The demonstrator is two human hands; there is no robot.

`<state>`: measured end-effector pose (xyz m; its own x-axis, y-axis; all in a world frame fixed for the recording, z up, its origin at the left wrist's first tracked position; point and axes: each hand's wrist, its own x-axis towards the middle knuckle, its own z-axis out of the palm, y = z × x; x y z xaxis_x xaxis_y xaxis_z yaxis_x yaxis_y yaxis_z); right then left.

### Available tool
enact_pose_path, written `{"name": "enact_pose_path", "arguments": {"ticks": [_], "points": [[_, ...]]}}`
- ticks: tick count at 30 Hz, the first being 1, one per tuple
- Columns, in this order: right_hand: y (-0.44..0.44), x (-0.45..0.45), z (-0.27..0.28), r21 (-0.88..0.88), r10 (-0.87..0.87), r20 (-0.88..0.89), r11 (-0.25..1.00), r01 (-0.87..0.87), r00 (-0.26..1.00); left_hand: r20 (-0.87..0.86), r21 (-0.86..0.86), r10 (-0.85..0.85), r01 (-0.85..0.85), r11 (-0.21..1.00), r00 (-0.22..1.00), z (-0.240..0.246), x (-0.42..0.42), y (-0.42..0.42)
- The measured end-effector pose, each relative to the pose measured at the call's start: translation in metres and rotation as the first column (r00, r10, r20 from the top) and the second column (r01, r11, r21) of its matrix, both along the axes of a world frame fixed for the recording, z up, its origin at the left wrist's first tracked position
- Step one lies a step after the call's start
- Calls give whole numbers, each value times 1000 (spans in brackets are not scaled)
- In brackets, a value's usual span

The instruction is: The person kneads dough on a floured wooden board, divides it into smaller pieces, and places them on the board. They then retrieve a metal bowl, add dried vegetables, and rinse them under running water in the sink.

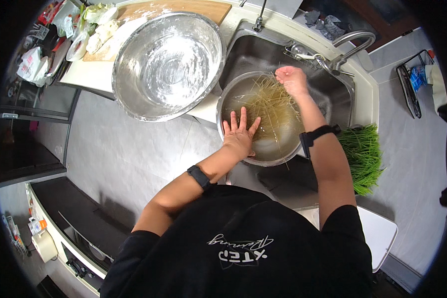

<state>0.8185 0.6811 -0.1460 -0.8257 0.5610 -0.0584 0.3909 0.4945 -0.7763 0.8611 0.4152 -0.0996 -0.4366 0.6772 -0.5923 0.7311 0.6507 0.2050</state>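
Observation:
A metal basin [220, 123] of cloudy water stands at the sink, with thin yellowish-brown strands [270, 104], perhaps straw or roots, lying in it. My left hand [240, 136] is spread flat over the basin's near left side, fingers apart, holding nothing that shows. Above the basin's far right rim is my right hand [292, 79], its fingers curled beside the ends of some strands; whether it grips any cannot be told.
A large floury metal bowl [134, 104] is left of the sink [242, 48]. A curved faucet [342, 59] rises at the sink's back right. Green grass-like shoots [363, 160] lie right of my right forearm. A wooden board [208, 9] with dough [103, 36] sits at the far left.

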Motion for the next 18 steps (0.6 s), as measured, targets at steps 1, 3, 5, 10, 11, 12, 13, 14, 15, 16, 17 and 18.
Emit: {"name": "enact_pose_path", "arguments": {"ticks": [1,3,5,10,11,12,13,14,15,16,17,18], "points": [[-1,4,11,-75,6,-10,997,-7,1000,13,31,24,-25,999,1000,2,-2,-4],[-7,11,34,-75,-44,-167,997,32,985,64,103,52,-58,993,997,6,-6,-13],[-11,16,57,-81,-179,-328,984,162,927,79,151,66,-78,986,995,8,-7,-20],[-13,21,83,136,-118,-470,969,204,875,4,241,95,-93,966,995,5,-3,-22],[-12,23,78,205,-25,-479,969,139,877,-6,225,103,-99,969,995,4,-3,-20],[-16,21,67,262,7,-317,962,81,948,-10,223,116,-111,968,993,3,-3,-19],[-20,18,54,208,30,-155,978,3,987,14,244,144,-143,959,989,2,-3,-16],[-24,18,40,306,51,22,950,-55,998,45,275,178,-184,944,983,1,-3,-14],[-31,17,25,342,33,79,938,-58,996,87,287,216,-232,929,973,0,-3,-11],[-35,17,12,406,43,122,909,-89,992,54,274,218,-224,935,974,0,-3,-6],[-39,15,2,423,70,168,896,-136,983,32,241,226,-227,944,974,-1,-1,-1],[-43,12,-6,428,77,258,885,-185,963,-3,220,235,-229,948,972,-2,0,3]]}}
